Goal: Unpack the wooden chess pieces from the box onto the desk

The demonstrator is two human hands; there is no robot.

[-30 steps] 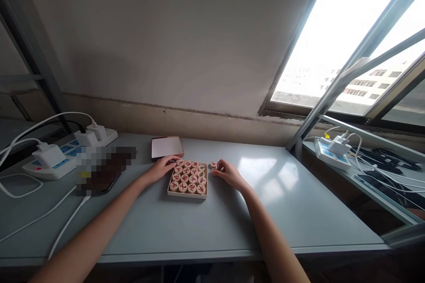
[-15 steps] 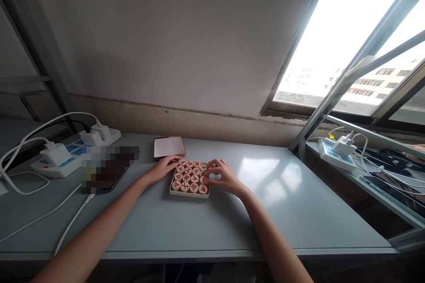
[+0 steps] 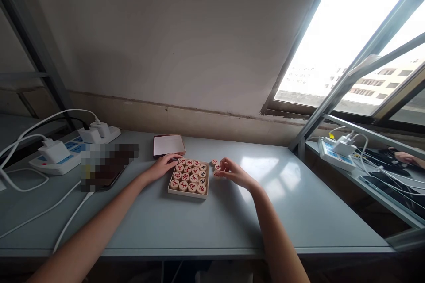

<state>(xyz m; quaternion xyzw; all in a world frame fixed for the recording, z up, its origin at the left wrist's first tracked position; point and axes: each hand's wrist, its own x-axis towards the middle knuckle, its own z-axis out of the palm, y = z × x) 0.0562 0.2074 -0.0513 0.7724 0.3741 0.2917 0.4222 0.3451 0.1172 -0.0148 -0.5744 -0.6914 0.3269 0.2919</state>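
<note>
Three o'clock from the square cream box (image 3: 187,195), my right hand (image 3: 234,173) pinches a pale round piece (image 3: 216,174), best kept level; left hand (image 3: 162,166) spread.

Metal frames (image 3: 309,128) and desks (image 3: 232,225) (power strips (image 3: 61,167) on top) suggest a dormitory-like room.

Desk (image 3: 159,225): grey top, across the lower half of the frame
Open box (image 3: 187,194): lower centre, pale rim
Lid (image 3: 168,146): centre, just above the box
Loose pieces (image 3: 214,162): right of centre, beside the box
Power strip (image 3: 59,168): middle left
Dark slab (image 3: 115,180): left, partly pixelated
White cables (image 3: 73,213): lower left
</note>
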